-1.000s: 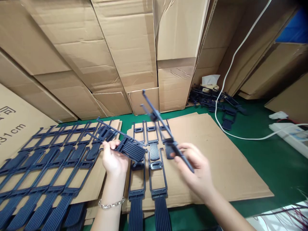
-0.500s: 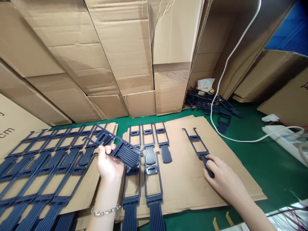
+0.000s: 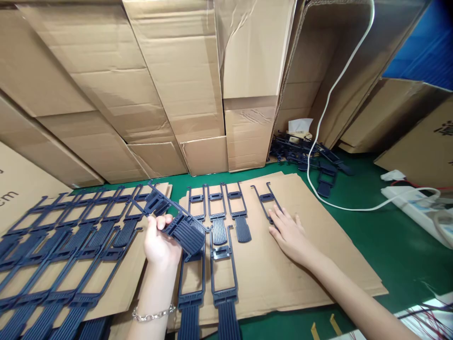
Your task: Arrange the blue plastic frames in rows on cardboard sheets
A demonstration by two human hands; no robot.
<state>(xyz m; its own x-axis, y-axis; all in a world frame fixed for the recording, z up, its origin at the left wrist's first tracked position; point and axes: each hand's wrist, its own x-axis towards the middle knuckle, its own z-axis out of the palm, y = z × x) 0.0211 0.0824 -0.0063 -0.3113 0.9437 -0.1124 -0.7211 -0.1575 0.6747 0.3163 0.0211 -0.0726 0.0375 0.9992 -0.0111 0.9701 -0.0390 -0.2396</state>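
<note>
My left hand (image 3: 161, 248) is closed around dark blue plastic frames (image 3: 188, 235) with ribbed paddle ends, held tilted above the cardboard; they look like a small stack, but I cannot tell how many. My right hand (image 3: 290, 232) lies with fingers stretched out over another dark blue frame (image 3: 266, 198) flat on the cardboard sheet (image 3: 304, 278). Its hooked upper end shows, while the paddle end is hidden under the palm. Between the hands, several like frames (image 3: 243, 229) lie in two rows, paddles toward me.
More frames (image 3: 83, 252) cover a second cardboard sheet at left. A heap of dark parts (image 3: 293, 150) sits at the back by the carton wall (image 3: 191, 71). A white cable (image 3: 327, 104) loops down to a power strip (image 3: 421, 208) on the green table (image 3: 368, 184).
My right hand has moved left and away from me, shifting its frame closer to the upper row, and its fingers have gone from gripping the paddle to lying flat. My left hand keeps its hold.
</note>
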